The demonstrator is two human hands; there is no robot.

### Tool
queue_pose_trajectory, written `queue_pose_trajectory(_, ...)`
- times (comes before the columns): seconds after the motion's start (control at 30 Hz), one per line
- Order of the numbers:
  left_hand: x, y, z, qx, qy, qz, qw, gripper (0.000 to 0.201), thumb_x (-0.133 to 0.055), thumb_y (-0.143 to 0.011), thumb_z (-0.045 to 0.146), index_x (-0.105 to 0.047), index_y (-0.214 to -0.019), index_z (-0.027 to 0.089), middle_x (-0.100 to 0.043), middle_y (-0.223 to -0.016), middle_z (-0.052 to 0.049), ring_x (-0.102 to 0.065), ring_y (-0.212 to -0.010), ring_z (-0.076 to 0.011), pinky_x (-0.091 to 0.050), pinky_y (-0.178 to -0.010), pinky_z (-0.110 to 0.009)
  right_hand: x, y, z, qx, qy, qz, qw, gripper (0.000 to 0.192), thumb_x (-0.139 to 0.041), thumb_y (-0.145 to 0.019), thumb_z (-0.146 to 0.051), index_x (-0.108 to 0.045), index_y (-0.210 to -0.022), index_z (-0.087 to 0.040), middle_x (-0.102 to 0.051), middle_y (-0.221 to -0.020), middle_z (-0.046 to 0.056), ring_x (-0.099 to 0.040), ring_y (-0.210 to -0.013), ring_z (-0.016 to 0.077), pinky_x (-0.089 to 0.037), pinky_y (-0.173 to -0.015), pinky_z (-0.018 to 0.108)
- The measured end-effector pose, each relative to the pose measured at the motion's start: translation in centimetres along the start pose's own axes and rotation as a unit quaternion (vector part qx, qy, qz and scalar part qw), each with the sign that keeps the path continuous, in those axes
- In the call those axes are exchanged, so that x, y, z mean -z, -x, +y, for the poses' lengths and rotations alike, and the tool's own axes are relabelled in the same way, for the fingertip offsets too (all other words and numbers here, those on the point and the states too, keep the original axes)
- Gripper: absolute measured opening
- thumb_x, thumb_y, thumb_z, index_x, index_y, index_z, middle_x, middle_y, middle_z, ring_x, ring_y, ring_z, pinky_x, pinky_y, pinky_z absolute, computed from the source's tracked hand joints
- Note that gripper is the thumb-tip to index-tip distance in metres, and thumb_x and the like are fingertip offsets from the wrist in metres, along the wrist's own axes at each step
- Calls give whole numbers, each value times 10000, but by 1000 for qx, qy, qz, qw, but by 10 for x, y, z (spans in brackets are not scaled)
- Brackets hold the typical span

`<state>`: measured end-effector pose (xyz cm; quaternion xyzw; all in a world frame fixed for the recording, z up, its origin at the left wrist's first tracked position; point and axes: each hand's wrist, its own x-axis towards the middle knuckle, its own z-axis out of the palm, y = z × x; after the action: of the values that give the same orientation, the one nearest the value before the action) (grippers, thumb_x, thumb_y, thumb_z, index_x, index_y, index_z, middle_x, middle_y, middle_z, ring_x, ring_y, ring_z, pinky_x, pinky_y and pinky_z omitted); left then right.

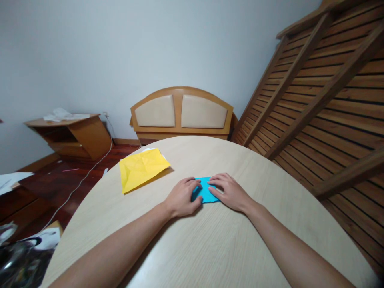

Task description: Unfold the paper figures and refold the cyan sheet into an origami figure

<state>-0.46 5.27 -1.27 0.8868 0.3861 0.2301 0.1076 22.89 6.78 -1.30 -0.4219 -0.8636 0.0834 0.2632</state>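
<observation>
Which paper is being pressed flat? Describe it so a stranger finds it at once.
Start at the round pale wooden table. Near its middle, the left hand and right hand press down on a small blue paper. Unlike the larger, creased yellow paper lying untouched to its left, it is blue and half covered by fingers.

I see a round, pale wood-grain surface (pixel 210 248). A small folded blue paper (pixel 206 191) lies flat near its middle, pressed at both ends. A larger creased yellow paper (pixel 141 168) lies left of the blue paper and farther off, well apart from it, near the surface's far-left edge.
</observation>
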Motion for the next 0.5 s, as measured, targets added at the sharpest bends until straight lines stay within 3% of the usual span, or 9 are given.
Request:
queue_pose_trajectory(0.1,-1,0,-1,5,-2,-7,1000,451,-665,-821,408,-607,-1197,166,-633,-1338,-144,-543,-1276,-338,-420,-1110,-487,5,2,0,22,3,-25,999,356,-662,-897,-440,-715,-1172,-220,-677,-1170,107,-548,-1151,282,-440,-1033,472)
queue_pose_trajectory(0.23,-2,1,-2,18,-5,-18,1000,461,-687,-818,431,-617,-1192,170,-582,-1410,-158,-518,-1323,-348,-374,-1141,-522,9,5,2,48,2,-51,998,591,-768,-767,-530,-669,-1267,-231,-626,-1266,122,-487,-1237,319,-413,-1068,496)
queue_pose_trajectory(0.5,-2,2,-3,12,0,-25,1000,444,-673,-841,436,-617,-1191,168,-602,-1386,-163,-488,-1362,-342,-384,-1135,-530,10,6,3,67,-24,-55,996,588,-788,-750,-454,-653,-1286,-252,-632,-1284,104,-457,-1281,326,-392,-1094,511)
